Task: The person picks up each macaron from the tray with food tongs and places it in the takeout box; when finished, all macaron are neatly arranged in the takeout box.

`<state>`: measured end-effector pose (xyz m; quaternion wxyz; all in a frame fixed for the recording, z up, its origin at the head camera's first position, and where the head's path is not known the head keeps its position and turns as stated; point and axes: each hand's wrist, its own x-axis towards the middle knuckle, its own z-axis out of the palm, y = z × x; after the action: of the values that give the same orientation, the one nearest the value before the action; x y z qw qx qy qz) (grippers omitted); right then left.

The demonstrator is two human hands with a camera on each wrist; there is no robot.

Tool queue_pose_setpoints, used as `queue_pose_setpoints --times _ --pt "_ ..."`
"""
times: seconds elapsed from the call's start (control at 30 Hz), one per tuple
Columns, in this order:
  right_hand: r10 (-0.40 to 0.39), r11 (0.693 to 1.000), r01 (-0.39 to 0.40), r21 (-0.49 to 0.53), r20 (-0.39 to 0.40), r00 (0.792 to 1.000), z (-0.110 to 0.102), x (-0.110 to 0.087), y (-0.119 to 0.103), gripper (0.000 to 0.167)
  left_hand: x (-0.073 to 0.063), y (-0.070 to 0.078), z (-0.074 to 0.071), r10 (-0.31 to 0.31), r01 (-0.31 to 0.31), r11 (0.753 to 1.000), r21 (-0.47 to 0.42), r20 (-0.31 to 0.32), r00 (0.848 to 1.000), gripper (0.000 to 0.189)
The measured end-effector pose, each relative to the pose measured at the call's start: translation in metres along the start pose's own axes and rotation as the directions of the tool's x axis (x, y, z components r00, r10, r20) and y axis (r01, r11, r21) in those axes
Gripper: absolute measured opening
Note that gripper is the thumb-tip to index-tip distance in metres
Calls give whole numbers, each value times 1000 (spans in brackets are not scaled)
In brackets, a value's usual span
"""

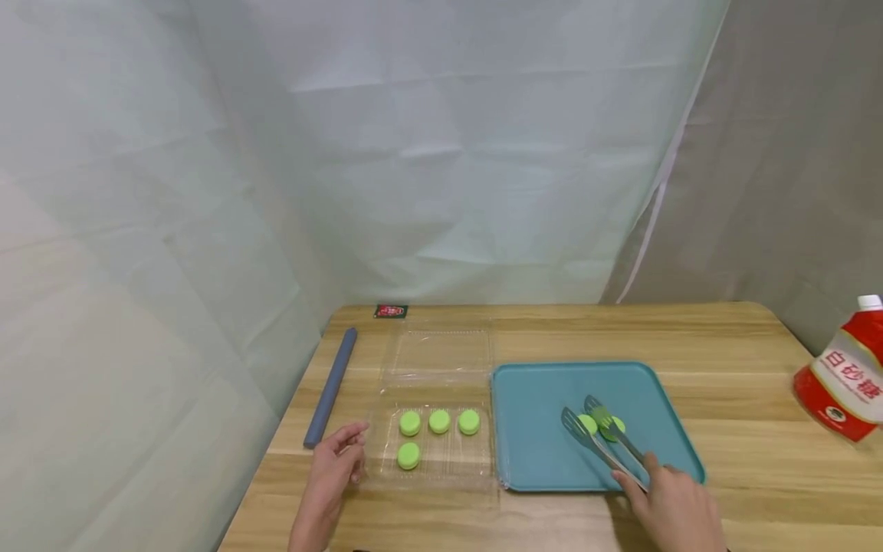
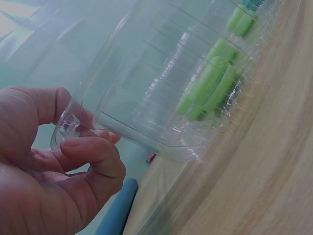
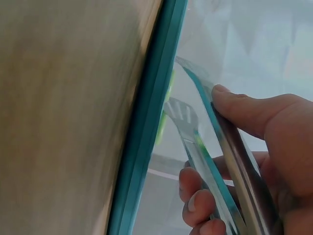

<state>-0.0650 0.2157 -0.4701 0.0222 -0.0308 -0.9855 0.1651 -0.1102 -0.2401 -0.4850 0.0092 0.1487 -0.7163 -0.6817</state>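
A clear plastic clamshell box (image 1: 448, 461) lies with its lid (image 1: 444, 353) folded back. Several green macarons (image 1: 408, 456) sit in its base, three along the back and one in front. At the box's left edge, my left hand (image 1: 331, 468) pinches the rim between thumb and fingers, as the left wrist view shows. My right hand (image 1: 676, 506) holds metal tongs (image 1: 592, 442) over a blue tray (image 1: 538, 414). The tongs' arms are spread around two more macarons on the tray, one of them partly covered by a tong tip. Whether the tips touch them I cannot tell.
A blue-grey rod (image 1: 331, 389) lies left of the box. A small dark and red packet (image 1: 391, 311) is at the table's back edge. On the far right stands a red and white bag (image 1: 838, 391) with a white cap. Pale curtains hang behind the wooden table.
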Motion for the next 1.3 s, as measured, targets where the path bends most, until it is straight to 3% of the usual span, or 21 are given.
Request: queue_pose_setpoints --times 0.6,1.0,1.3 --pt "-30 999 29 22 40 999 -4 1 2 43 -2 1 -2 12 -12 1000 -7 -19 1000 53" --pt "-154 988 153 -29 -17 988 -22 8 -7 42 -3 -1 0 29 -29 1000 -10 -6 1000 55" --pt "-273 961 266 -72 -109 956 -33 15 -33 37 -2 -2 1 42 -42 999 -19 -11 999 54"
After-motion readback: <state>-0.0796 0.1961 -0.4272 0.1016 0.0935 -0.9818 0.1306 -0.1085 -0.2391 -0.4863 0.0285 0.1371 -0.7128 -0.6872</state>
